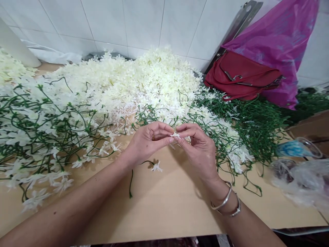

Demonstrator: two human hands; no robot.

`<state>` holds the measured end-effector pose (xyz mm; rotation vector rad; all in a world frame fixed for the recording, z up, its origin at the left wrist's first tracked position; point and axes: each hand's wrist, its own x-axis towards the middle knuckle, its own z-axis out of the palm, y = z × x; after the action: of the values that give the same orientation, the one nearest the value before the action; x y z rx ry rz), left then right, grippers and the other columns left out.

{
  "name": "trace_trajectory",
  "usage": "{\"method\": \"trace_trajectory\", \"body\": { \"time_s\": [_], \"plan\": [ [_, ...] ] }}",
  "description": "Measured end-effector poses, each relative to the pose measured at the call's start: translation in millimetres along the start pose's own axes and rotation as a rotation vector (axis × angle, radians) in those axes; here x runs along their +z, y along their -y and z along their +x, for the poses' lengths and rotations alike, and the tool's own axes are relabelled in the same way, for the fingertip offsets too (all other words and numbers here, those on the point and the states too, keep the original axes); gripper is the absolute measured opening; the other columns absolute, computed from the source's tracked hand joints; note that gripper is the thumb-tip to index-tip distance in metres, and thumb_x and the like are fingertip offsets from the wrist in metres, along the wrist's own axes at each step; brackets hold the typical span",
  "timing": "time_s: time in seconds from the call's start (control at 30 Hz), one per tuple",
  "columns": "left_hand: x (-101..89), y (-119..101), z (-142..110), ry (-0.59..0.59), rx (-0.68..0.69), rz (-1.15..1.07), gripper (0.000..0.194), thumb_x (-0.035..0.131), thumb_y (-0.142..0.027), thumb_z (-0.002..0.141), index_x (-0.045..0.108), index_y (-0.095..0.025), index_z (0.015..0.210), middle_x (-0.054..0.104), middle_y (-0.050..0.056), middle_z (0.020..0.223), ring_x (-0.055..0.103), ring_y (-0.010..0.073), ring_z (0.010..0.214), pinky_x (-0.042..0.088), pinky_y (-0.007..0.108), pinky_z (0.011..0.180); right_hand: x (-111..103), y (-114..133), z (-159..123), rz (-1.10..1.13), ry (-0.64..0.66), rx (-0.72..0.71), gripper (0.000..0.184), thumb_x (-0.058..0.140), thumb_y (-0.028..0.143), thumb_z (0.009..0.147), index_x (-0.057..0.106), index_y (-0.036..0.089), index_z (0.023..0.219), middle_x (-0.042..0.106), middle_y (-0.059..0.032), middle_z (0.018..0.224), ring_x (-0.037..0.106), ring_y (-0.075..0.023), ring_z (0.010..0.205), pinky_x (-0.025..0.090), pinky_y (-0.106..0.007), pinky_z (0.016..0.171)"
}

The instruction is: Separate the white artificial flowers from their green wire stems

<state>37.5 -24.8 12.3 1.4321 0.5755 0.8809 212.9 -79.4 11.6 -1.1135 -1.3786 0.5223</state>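
My left hand (147,140) and my right hand (197,145) meet over the middle of the table. Between their fingertips is a small white artificial flower (175,135), pinched from both sides. The fingers partly cover it. Just below my left hand, a green stem (131,183) lies on the wood, with a white flower head (156,167) at the end of a curved green piece. Whether the two join is hidden behind the hand. Beyond my fingers spreads a big heap of loose cream-white petals (154,73).
On the left lies a pile of white flowers on green stems (51,127); bare green stems (259,120) are heaped right. A red handbag (246,73) and purple plastic bag (280,41) stand behind them. A blue-patterned cup (295,148) and clear plastic bag (305,181) sit near the right edge.
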Motion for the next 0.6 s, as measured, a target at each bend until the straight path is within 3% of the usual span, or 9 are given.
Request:
{"method": "trace_trajectory", "body": {
  "time_s": [0.2,0.3,0.4,0.47,0.53,0.6],
  "plan": [
    [-12.7,-10.5,2.0,-0.048,0.227,0.529,0.023,0.071,-0.028,0.093,0.067,-0.019,0.113,0.078,0.009,0.118,0.078,0.022,0.107,0.061,0.031,0.091,-0.2,-4.2,1.7,0.04,-0.05,0.015,0.013,0.078,0.012,0.085,0.074,0.024,0.082,0.075,-0.002,0.092,0.07,-0.0207,0.091,0.053,-0.038,0.088],
    [-19.3,-32.4,-0.2,-0.071,0.227,0.698,0.015,0.067,-0.025,0.095,0.071,-0.02,0.108,0.079,0.005,0.109,0.078,0.0181,0.098,0.059,0.026,0.082,-1.8,-7.0,0.9,0.013,-0.064,0.009,0.013,0.079,0.013,0.084,0.073,0.024,0.082,0.074,-0.0016,0.09,0.069,-0.0204,0.089,0.053,-0.038,0.087],
    [-26.0,-60.7,-19.1,0.11,0.147,0.885,0.013,0.069,-0.024,0.094,0.076,-0.024,0.105,0.079,0.001,0.093,0.075,0.0159,0.085,0.054,0.023,0.07,-3.2,-8.3,-0.3,-0.004,-0.065,0.025,0.012,0.079,0.014,0.083,0.071,0.024,0.081,0.07,0.0005,0.083,0.066,-0.0187,0.082,0.052,-0.035,0.081],
    [-32.5,-72.8,-42.0,0.261,0.099,0.942,0.01,0.072,-0.028,0.094,0.077,-0.025,0.102,0.078,0.001,0.096,0.073,0.0161,0.085,0.053,0.023,0.068,-3.9,-7.0,-0.7,0.029,-0.05,0.063,0.012,0.079,0.016,0.083,0.071,0.024,0.084,0.069,0.0013,0.082,0.064,-0.0175,0.079,0.051,-0.033,0.076],
    [-40.6,-74.5,-68.4,0.377,0.053,0.948,0.014,0.07,-0.029,0.096,0.078,-0.029,0.108,0.077,0.003,0.107,0.073,0.0175,0.091,0.054,0.025,0.077,-4.1,-4.0,-0.9,0.061,0.002,0.126,0.012,0.079,0.017,0.083,0.074,0.024,0.091,0.071,0.0002,0.087,0.064,-0.0174,0.08,0.051,-0.032,0.075],
    [-48.2,-66.9,-91.9,0.414,0.033,0.969,0.017,0.069,-0.026,0.097,0.078,-0.03,0.111,0.074,0.004,0.117,0.071,0.0187,0.096,0.054,0.026,0.081,-3.5,-0.6,-1.1,0.07,0.078,0.179,0.013,0.079,0.019,0.083,0.076,0.024,0.095,0.074,-0.0016,0.093,0.065,-0.018,0.082,0.052,-0.033,0.076]
  ]
}}
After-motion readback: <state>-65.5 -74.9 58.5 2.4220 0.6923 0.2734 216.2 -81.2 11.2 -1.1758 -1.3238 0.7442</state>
